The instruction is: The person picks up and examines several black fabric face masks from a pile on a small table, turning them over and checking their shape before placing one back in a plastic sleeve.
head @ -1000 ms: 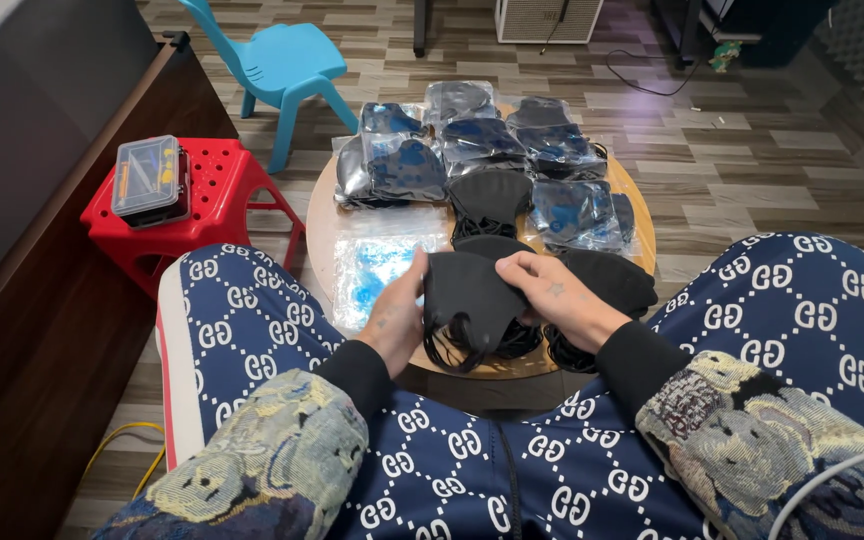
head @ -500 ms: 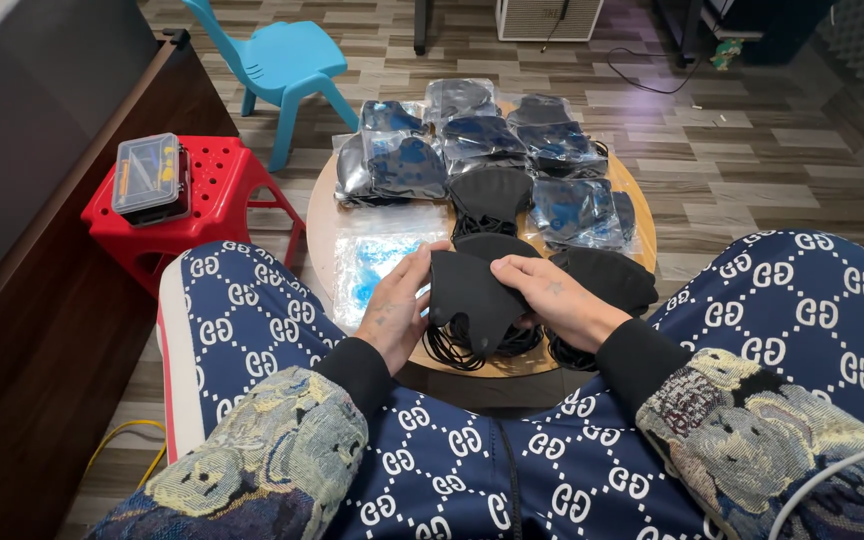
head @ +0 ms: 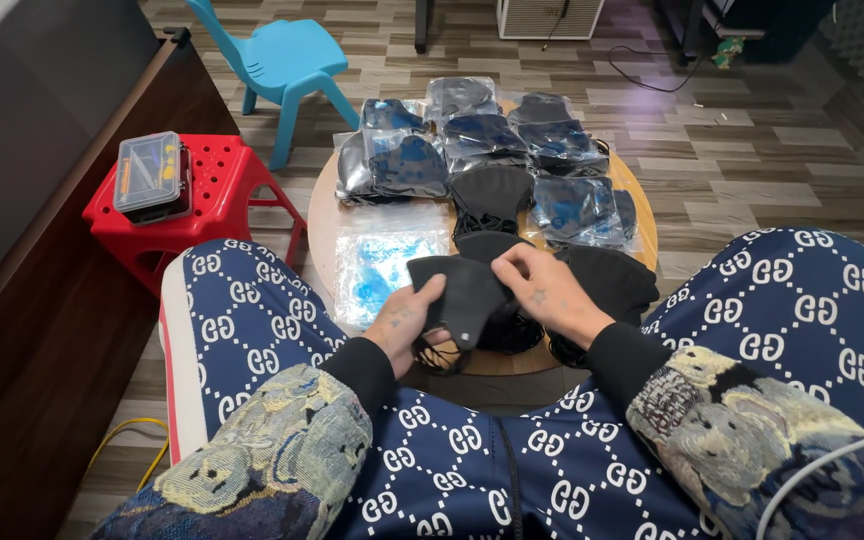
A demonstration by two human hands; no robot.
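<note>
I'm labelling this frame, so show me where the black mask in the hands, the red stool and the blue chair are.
black mask (head: 467, 295), head view, middle of its fabric between the hands.
red stool (head: 227, 185), head view, bare right part of its seat.
blue chair (head: 297, 55), head view, middle of its seat.
</note>
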